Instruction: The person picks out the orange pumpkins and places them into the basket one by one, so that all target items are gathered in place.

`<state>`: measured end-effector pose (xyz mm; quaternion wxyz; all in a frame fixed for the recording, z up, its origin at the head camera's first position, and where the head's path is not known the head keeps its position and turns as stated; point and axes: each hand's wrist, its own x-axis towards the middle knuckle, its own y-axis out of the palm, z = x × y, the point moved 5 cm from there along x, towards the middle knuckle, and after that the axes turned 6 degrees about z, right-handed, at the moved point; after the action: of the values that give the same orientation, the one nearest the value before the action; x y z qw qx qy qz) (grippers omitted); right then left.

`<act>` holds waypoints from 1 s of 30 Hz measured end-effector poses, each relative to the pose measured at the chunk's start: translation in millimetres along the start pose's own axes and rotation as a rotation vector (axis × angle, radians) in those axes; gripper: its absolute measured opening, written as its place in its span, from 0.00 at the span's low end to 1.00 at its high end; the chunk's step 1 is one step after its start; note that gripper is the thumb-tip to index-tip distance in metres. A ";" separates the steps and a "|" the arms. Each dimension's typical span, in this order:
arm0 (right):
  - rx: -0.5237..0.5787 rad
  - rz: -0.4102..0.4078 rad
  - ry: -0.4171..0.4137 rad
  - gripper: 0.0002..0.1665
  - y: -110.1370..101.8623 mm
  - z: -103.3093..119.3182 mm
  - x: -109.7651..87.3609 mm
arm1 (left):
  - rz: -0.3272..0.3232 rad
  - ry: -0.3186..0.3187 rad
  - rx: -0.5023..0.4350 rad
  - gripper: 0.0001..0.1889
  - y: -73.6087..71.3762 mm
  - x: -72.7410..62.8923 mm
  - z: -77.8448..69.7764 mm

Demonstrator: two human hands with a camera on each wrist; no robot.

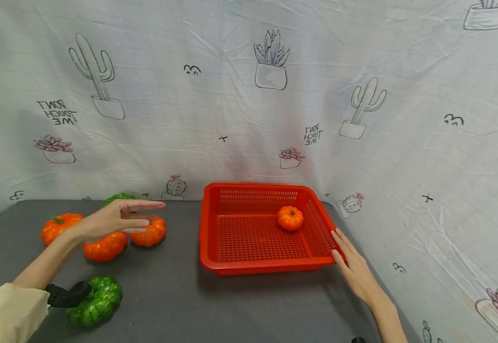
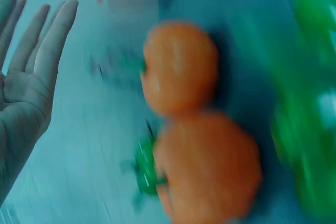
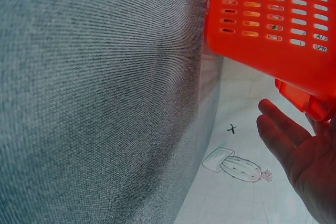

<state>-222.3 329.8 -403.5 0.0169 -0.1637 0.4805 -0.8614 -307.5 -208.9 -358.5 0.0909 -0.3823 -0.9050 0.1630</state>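
My left hand (image 1: pixel 122 218) hovers over a group of small pumpkins, its fingers extended and nothing in them. Beneath and around it are an orange pumpkin (image 1: pixel 151 233), a second orange pumpkin (image 1: pixel 105 247) and a larger orange pumpkin (image 1: pixel 57 228); a green pumpkin (image 1: pixel 117 196) is mostly hidden behind the hand. The left wrist view is blurred. With fairly straight fingers, my right hand (image 1: pixel 355 269) touches the near right corner of a red plastic basket (image 1: pixel 253 263). Inside the basket, toward the back right, sits one orange pumpkin (image 1: pixel 290 219).
Nearer me, partly behind the left wrist's black band (image 1: pixel 66 295), lies another green pumpkin (image 1: pixel 100 302). The grey tabletop (image 1: pixel 214 309) ends at a white cloth (image 1: pixel 231 119) printed with cacti, which hangs behind and along the right side.
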 end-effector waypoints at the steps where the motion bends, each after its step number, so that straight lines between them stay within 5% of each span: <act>1: 0.003 -0.001 0.000 0.33 -0.1 0.0 -0.1 | -0.015 0.002 0.011 0.27 -6.1 -7.4 3.8; 8: 0.007 0.007 0.010 0.33 0.3 0.0 -1.1 | -0.101 -0.022 0.048 0.28 -38.9 -49.7 24.5; 13: 0.001 0.008 0.016 0.33 1.3 0.1 0.0 | -0.211 -0.010 -0.020 0.29 -59.5 -75.1 36.5; 22: -0.005 -0.005 0.011 0.32 0.8 0.1 1.4 | -0.392 -0.011 0.028 0.31 -85.3 -104.6 59.2; 30: -0.008 0.005 0.015 0.33 0.7 -0.7 0.3 | -0.590 0.174 -0.127 0.32 -101.8 -123.1 77.9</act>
<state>-222.8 329.9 -404.4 0.0147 -0.1563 0.4844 -0.8606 -312.4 -382.0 -398.9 0.1872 -0.1207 -0.9741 0.0392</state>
